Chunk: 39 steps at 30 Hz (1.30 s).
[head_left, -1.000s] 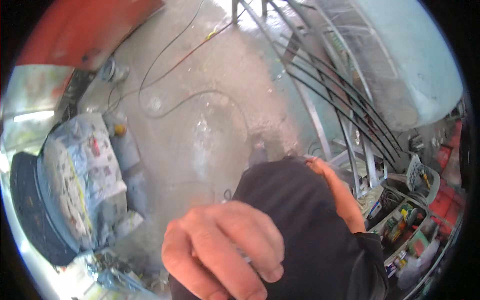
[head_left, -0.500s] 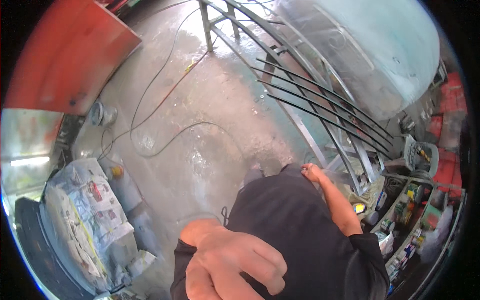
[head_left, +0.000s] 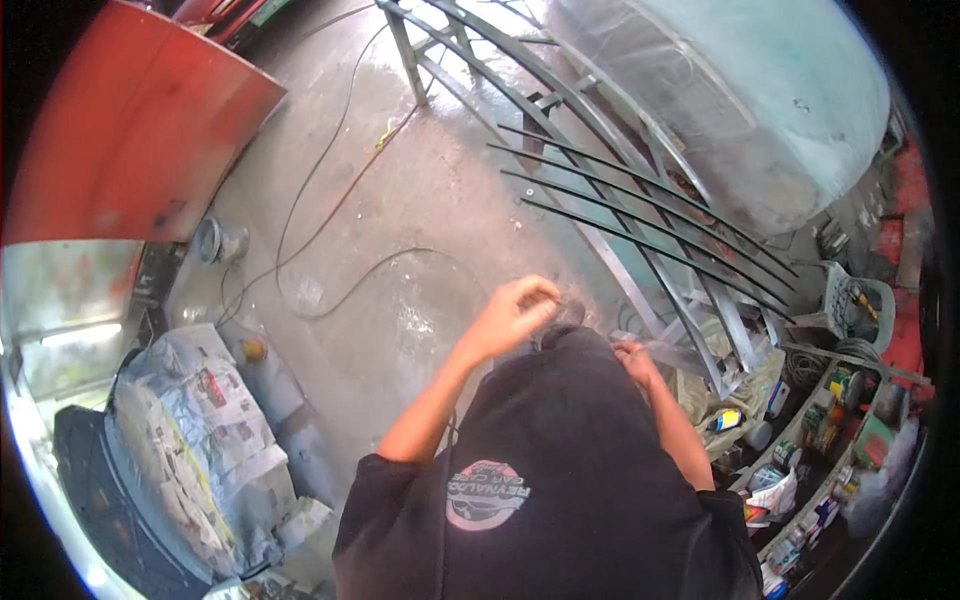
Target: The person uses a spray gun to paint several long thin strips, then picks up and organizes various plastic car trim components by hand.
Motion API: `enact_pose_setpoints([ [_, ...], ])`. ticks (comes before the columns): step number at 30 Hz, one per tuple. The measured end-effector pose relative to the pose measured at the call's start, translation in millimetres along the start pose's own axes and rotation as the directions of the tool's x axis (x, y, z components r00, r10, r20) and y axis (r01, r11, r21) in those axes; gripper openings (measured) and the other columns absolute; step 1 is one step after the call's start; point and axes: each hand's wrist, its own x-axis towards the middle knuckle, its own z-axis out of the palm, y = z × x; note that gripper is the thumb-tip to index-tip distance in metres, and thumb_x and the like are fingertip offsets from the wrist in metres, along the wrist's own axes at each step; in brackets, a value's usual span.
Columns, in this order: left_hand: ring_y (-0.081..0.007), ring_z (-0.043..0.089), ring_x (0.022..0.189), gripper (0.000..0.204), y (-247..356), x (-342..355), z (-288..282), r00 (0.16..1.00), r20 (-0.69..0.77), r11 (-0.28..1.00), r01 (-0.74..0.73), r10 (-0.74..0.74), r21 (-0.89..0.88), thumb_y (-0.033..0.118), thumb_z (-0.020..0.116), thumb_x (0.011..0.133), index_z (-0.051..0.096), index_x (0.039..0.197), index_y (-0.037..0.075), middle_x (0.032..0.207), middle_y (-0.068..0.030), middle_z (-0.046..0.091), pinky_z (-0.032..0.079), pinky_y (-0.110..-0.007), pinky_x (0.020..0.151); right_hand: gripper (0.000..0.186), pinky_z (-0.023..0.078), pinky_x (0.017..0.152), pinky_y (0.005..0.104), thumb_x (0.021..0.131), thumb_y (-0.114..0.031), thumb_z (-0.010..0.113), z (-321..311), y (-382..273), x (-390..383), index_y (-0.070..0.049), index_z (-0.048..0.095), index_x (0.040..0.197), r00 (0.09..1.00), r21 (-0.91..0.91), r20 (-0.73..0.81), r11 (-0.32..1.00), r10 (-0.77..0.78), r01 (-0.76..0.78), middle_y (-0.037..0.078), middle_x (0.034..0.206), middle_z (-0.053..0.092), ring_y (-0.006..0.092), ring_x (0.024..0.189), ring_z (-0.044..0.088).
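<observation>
My left hand [head_left: 515, 312] hangs over the floor in front of my black shirt [head_left: 570, 450], its fingers bent and a gap between them and the thumb. Nothing shows in it. By the right front of the shirt is my right hand [head_left: 632, 358], with its fingers curled in; what they hold, if anything, is hidden. Beyond this hand, several thin black rods [head_left: 640, 195] lie side by side across a grey metal rack [head_left: 622, 268]. The rods do not touch either hand.
A grey hose [head_left: 375, 265] and a reddish one [head_left: 335, 205] curve over the wet floor. Left stand a red panel [head_left: 130, 120], a bucket [head_left: 222, 240] and a paper-covered part [head_left: 225, 400]. Right are a plastic-wrapped body [head_left: 740, 90], a crate [head_left: 868, 300] and a cluttered shelf [head_left: 815, 435].
My left hand has dropped away from close to the camera and reached forward, uncovering the shirt's round print. My right hand stays low at the shirt's right side, with only a slight shift.
</observation>
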Motion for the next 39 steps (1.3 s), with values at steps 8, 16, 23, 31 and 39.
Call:
enact_pose_setpoints([
  [8, -0.0146, 0.064, 0.073, 0.029, -224, -58, -29, 0.779, -0.420, 0.847, 0.529, -0.465, 0.044, 0.024, 0.062, 0.095, 0.068, 0.104, -0.002, 0.084, -0.0076, 0.070, 0.052, -0.032, 0.068, 0.041, 0.053, 0.059, 0.0335, 0.088, -0.017, 0.060, -29, -8, 7, 0.001, 0.065, 0.126, 0.984, 0.220, 0.136, 0.964, 0.118, -0.146, 0.008, 0.085, 0.069, 0.0172, 0.070, 0.063],
  [16, -0.0217, 0.068, 0.067, 0.028, -290, -91, -44, 0.510, -0.291, 0.573, 0.793, -0.810, -0.205, 0.025, 0.060, 0.096, 0.068, 0.101, -0.001, 0.082, -0.0119, 0.071, 0.055, -0.035, 0.055, 0.040, 0.054, 0.059, 0.0343, 0.090, -0.015, 0.057, -33, -20, 16, 0.000, 0.064, 0.127, 0.951, 0.426, 0.108, 0.851, 0.291, -0.309, 0.009, 0.090, 0.070, 0.0194, 0.069, 0.064],
  [23, -0.0204, 0.068, 0.068, 0.029, -310, -2, -134, 0.678, -0.244, 0.714, 0.692, -0.693, -0.105, 0.026, 0.060, 0.095, 0.069, 0.101, -0.001, 0.085, -0.0116, 0.072, 0.055, -0.035, 0.057, 0.035, 0.052, 0.055, 0.0328, 0.091, -0.012, 0.055, -11, -53, 33, 0.002, 0.064, 0.122, 0.925, 0.539, 0.017, 0.776, 0.379, -0.328, 0.009, 0.086, 0.068, 0.0177, 0.066, 0.064],
  [31, -0.0191, 0.067, 0.065, 0.028, -277, 97, -242, 0.743, -0.327, 0.795, 0.604, -0.584, -0.047, 0.022, 0.058, 0.096, 0.071, 0.098, -0.002, 0.078, -0.0099, 0.071, 0.054, -0.032, 0.058, 0.036, 0.057, 0.060, 0.0349, 0.094, -0.014, 0.056, 13, -108, 63, -0.002, 0.061, 0.128, 0.919, 0.671, -0.090, 0.705, 0.384, -0.229, 0.011, 0.096, 0.070, 0.0211, 0.072, 0.069],
  [39, -0.0198, 0.065, 0.062, 0.031, -298, 161, -288, 0.790, -0.255, 0.762, 0.609, -0.557, 0.220, 0.024, 0.056, 0.095, 0.068, 0.098, -0.004, 0.077, -0.0114, 0.069, 0.053, -0.035, 0.055, 0.059, 0.059, 0.082, 0.0464, 0.098, -0.032, 0.061, -17, -79, 54, -0.003, 0.037, 0.145, 0.800, 0.986, -0.168, 0.091, 0.576, 0.141, 0.024, 0.119, 0.063, 0.0388, 0.101, 0.068],
])
